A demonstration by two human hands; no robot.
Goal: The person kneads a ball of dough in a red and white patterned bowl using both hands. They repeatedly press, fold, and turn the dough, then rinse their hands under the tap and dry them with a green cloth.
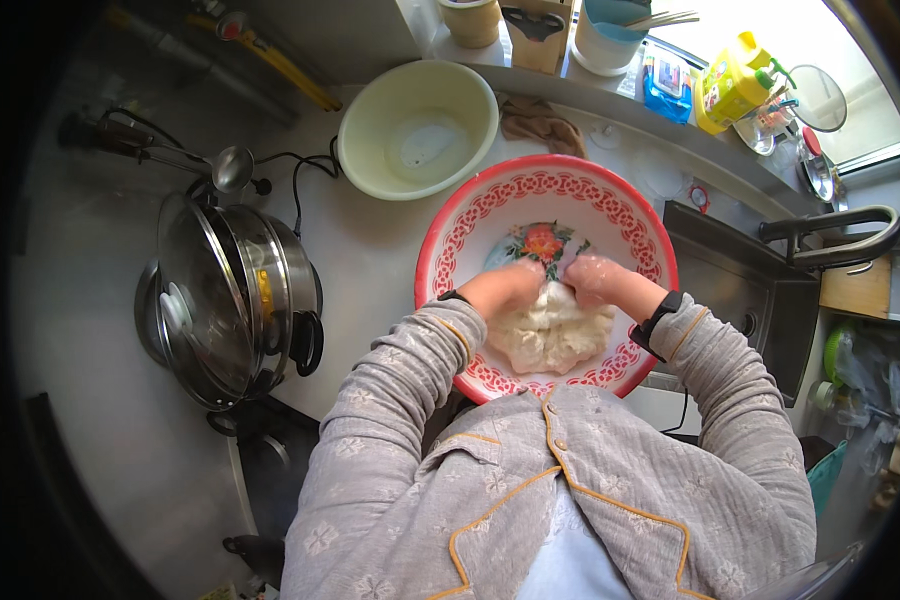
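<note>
A large red-rimmed basin (461, 202) with a red patterned band and a flower print inside lies before me. In its near half rests a mass of pale dough (551, 337). My left hand (516, 285) is at the dough's far left edge, its fingers turned down and partly hidden. On the far right edge of the dough is my right hand (591, 279), knuckles up, with white residue on the skin. Both hands touch the dough; whether the fingers close around any of it cannot be made out.
A cream plastic basin (420, 172) stands beyond. At the left are a steel steamer pot (277, 292) with a tilted glass lid and a ladle (232, 169). To the right lie a sink (742, 285) and faucet (832, 225). A brown cloth (544, 126) lies behind the red-rimmed basin.
</note>
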